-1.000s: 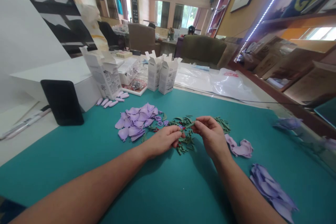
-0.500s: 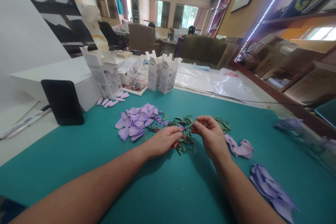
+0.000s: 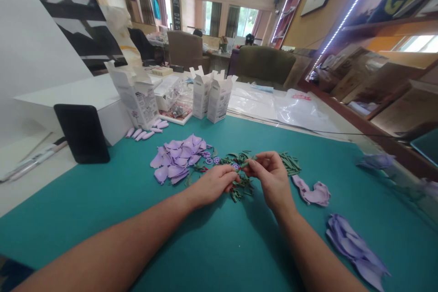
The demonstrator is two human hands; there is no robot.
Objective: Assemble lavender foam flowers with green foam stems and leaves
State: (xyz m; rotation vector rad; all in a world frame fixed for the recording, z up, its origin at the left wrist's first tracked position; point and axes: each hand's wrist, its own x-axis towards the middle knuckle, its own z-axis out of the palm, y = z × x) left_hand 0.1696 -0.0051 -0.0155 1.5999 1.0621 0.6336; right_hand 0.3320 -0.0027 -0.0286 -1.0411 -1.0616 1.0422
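Over the middle of the green mat [image 3: 219, 242], my two hands meet almost fingertip to fingertip. My right hand [image 3: 272, 178] pinches a short green stem piece [image 3: 249, 162], tilted down toward the left. My left hand [image 3: 217, 183] is closed on a small green part with a red end, mostly covered by the fingers. Beneath them lies a loose pile of small green pieces [image 3: 243, 185]. Left of it are lilac petals [image 3: 176, 157] and small purple wheel-shaped parts [image 3: 216, 160]. A bundle of green sticks [image 3: 290, 164] rests just beyond my right hand.
Pale pink curved pieces [image 3: 313, 193] and stacked purple petals [image 3: 357, 251] lie at right. A black phone-like slab [image 3: 82, 134] stands at left, near pale lilac tubes [image 3: 143, 133]. Open white boxes [image 3: 219, 100] and plastic sheets [image 3: 297, 112] line the back.
My right hand has moved slightly left and turned, bringing the green stem piece up to the part in my left hand. My left hand has stayed nearly still.
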